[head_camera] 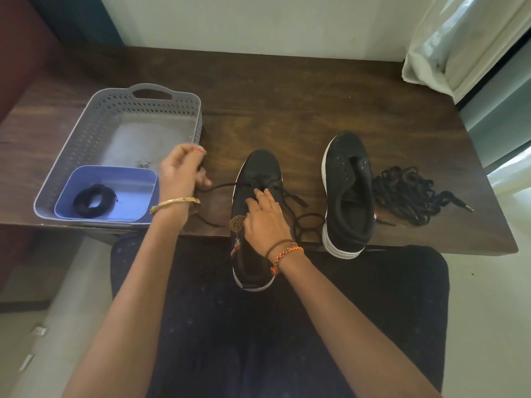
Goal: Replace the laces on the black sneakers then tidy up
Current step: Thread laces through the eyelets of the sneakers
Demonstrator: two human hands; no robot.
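Note:
Two black sneakers with white soles stand on the dark wooden table [287,96]. The left sneaker [264,168] overhangs the front edge and has a black lace [221,185] threaded through its front eyelets. My left hand [181,170] pinches one end of that lace, drawn out to the left. My right hand [264,216] rests on the shoe's tongue, fingers pressing near the eyelets. The right sneaker [349,193] has no lace. A heap of loose black laces [408,193] lies to its right.
A grey perforated basket [94,133] stands at the table's left. Inside it a blue tub [135,179] holds a coiled black lace [93,201]. A pale curtain [459,38] hangs at the far right. My lap is under the front edge.

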